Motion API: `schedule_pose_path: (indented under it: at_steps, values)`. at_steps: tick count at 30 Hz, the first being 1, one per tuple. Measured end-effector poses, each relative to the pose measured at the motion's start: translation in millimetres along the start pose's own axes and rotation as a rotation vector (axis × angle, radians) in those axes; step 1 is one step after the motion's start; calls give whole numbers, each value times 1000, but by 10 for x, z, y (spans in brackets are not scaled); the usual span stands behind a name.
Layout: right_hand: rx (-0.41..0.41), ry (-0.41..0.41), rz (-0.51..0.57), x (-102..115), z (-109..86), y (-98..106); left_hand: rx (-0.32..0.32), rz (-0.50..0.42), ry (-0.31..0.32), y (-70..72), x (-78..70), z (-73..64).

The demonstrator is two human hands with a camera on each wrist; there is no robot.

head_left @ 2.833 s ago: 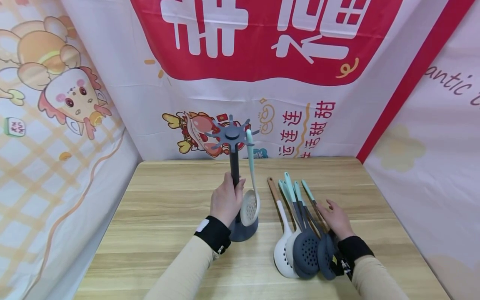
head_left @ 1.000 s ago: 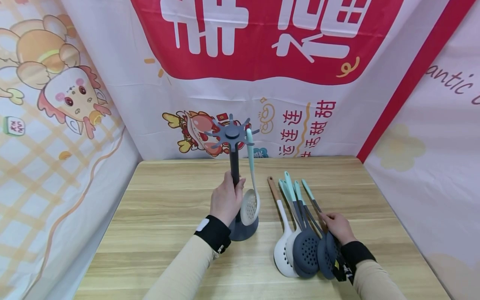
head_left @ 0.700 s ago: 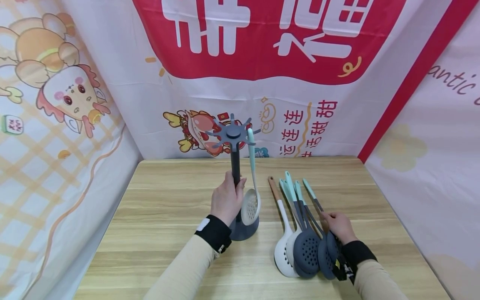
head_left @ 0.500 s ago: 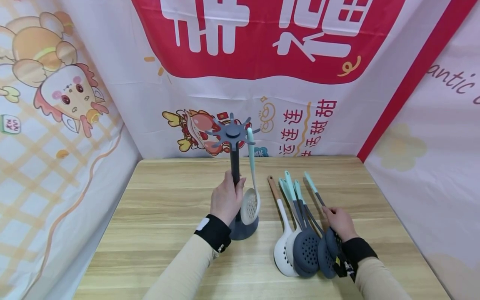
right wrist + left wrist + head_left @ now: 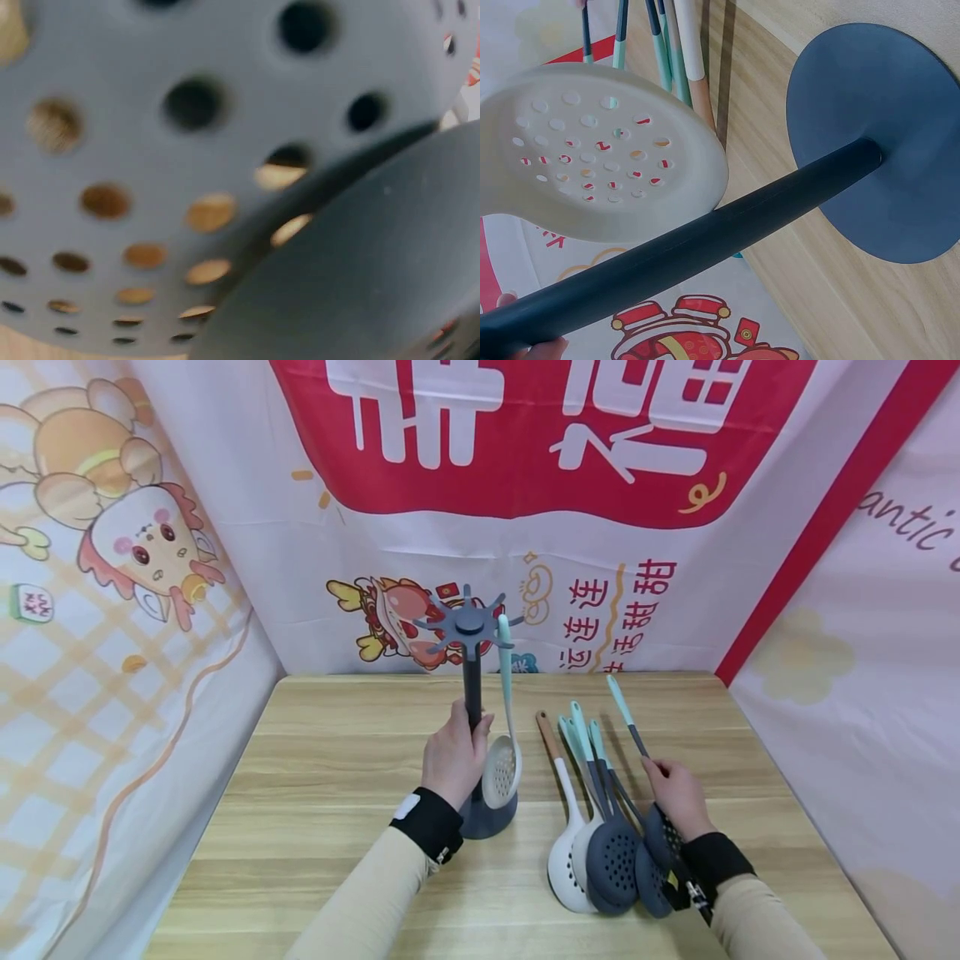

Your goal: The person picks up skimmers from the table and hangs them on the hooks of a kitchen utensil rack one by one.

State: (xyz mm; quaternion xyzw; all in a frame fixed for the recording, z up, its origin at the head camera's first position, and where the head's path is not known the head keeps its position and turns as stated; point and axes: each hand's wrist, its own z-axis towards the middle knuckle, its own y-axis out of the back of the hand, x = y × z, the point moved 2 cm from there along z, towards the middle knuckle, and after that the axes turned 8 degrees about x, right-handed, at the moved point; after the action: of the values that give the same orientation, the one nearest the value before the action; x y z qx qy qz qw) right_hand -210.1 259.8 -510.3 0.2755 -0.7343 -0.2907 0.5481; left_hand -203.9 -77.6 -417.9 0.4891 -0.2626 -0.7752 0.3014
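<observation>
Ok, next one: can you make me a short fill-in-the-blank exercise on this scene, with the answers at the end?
1. The left hand grips the utensil stand, on which the number of hanging utensils is ____.
2. The hanging pale skimmer has a head pierced by many ____.
3. The right hand holds a dark utensil, its mint end pointing not toward the person but ____.
4. The white utensil lying nearest the stand has a handle end coloured ____.

Missing words: one; holes; away; brown.

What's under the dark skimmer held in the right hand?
In the head view, a second dark utensil head lies partly beneath the dark skimmer. The skimmer and wrist camera cover the rest, so its full shape, and anything lower, can't be seen.
</observation>
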Motion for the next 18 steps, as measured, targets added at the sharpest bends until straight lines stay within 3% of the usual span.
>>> schedule_pose_path:
  at_steps: [11, 18]
  values:
    - [-73, 68, 62, 335, -99, 24, 6, 5, 5, 4, -6, 0]
    - [-110, 161, 127, 535, -197, -12, -1, 5, 5, 0, -14, -5]
